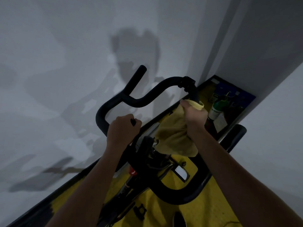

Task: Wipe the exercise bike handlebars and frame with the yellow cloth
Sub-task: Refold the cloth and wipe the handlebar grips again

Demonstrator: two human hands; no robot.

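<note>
The black exercise bike handlebars (141, 99) curve across the middle of the dim head view, above the dark frame (131, 185). My left hand (122, 128) grips the left part of the handlebar, fingers curled round it. My right hand (194, 114) holds the yellow cloth (173, 136) wrapped round the right handlebar arm, just below a black clamp. Most of the cloth hangs loose under my right hand, down over the bike's centre.
A white wall stands close ahead and to the left, with my shadow on it. A yellow floor (205, 210) lies below. In the corner at right sit a green and white bottle (216, 108) and a blue box (236, 94). Another white wall rises at far right.
</note>
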